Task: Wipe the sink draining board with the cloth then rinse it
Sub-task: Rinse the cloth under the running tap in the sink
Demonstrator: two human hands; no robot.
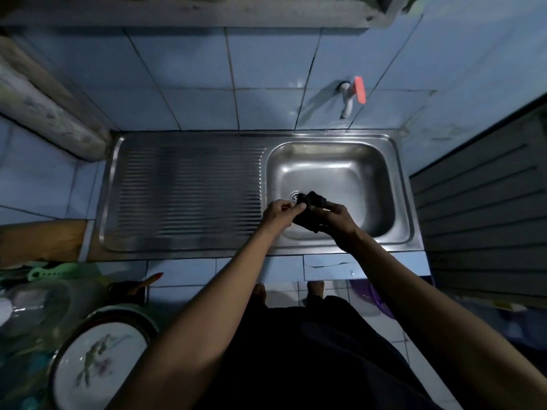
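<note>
A dark cloth (310,207) is bunched between both hands over the front left part of the steel sink basin (355,173), close to the drain (295,196). My left hand (279,213) grips its left end and my right hand (337,221) grips its right end. The ribbed draining board (189,187) lies to the left of the basin, with nothing on it. A white tap with a red handle (352,96) sticks out of the blue tiled wall above the basin; no water is visible.
A stack of plates and bowls, the top one white with a flower print (97,359), sits low at the left. Green plastic ware (50,270) lies beside it. A grey slatted panel (479,202) stands right of the sink. Feet show on the tiled floor below.
</note>
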